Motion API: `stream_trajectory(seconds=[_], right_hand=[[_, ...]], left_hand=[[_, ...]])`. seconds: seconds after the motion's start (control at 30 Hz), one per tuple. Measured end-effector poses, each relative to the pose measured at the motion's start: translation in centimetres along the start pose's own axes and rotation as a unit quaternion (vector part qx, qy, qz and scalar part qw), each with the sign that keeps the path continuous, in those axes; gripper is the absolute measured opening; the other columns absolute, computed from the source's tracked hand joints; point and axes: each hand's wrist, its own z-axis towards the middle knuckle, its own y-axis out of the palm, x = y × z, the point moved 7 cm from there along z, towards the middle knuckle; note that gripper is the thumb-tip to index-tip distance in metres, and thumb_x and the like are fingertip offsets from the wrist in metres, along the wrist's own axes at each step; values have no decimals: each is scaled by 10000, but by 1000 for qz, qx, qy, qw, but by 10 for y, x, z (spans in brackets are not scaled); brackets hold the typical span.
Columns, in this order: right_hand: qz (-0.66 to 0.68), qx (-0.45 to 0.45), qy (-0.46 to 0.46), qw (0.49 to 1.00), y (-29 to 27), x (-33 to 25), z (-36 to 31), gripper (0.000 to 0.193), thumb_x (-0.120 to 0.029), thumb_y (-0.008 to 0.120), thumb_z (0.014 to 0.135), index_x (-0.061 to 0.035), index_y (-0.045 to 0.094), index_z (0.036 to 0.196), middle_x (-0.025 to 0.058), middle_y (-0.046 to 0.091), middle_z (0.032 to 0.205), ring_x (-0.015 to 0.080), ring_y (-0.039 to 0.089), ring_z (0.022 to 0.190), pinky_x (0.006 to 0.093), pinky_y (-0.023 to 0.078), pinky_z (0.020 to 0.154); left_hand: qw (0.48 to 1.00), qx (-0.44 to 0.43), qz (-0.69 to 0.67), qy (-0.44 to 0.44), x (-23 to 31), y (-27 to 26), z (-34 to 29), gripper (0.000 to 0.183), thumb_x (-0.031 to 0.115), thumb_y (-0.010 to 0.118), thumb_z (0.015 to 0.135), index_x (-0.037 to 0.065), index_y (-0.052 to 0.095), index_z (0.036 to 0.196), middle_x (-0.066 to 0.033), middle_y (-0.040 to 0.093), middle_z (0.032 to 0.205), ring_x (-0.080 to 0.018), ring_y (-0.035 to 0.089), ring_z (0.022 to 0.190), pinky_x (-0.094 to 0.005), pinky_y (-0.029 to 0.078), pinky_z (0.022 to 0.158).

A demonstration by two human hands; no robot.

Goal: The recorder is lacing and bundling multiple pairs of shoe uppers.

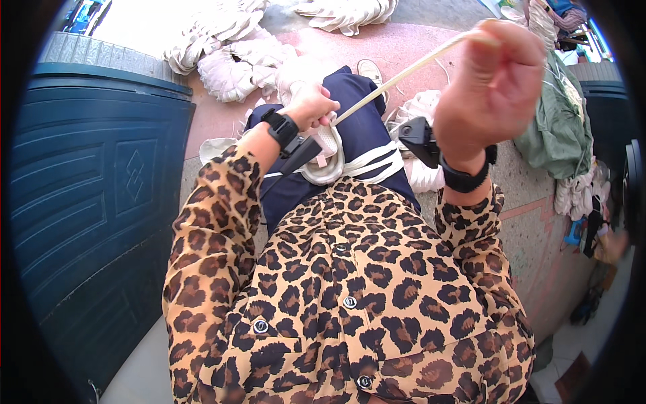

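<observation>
- Leopard-print shirt fills the near centre, over dark blue trousers.
- At the left stands a dark blue panelled door.
- Left hand, a black band at its wrist, has its fingers curled shut on a white shoe lying on the lap.
- A pale cord runs taut up from the shoe.
- Right hand, raised at the right, pinches the cord's far end with fingers together.
- More white shoes lie heaped on the far floor.

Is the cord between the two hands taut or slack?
Taut. The cord runs in a straight line from the raised right hand down to the left hand at the white shoe piece.
</observation>
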Motion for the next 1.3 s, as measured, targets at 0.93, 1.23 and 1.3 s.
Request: stream_trajectory(seconds=[0.93, 1.23, 1.3], right_hand=[[-80, -628, 172, 755, 118, -1, -261, 111, -121, 515, 747, -41, 591, 762, 137, 600, 626, 267, 621, 585, 354, 492, 521], [-33, -675, 229, 701, 109, 8, -257, 113, -117, 488, 760, -39, 570, 760, 165, 603, 685, 298, 613, 612, 373, 488, 578], [178, -587, 549, 567, 94, 18, -249, 127, -132, 471, 793, -44, 525, 719, 95, 538, 604, 255, 487, 471, 342, 447, 581]], left_hand=[[791, 420, 390, 215, -60, -51, -105, 104, 118, 467, 827, 19, 485, 852, -162, 609, 726, -312, 617, 617, -397, 499, 533], [800, 481, 244, 264, -64, -64, -115, 167, 112, 417, 864, 16, 472, 989, -217, 583, 720, -384, 581, 653, -451, 453, 593], [812, 475, 224, 254, -68, -67, -111, 166, 105, 422, 856, 8, 475, 980, -217, 584, 755, -382, 578, 692, -452, 455, 616]])
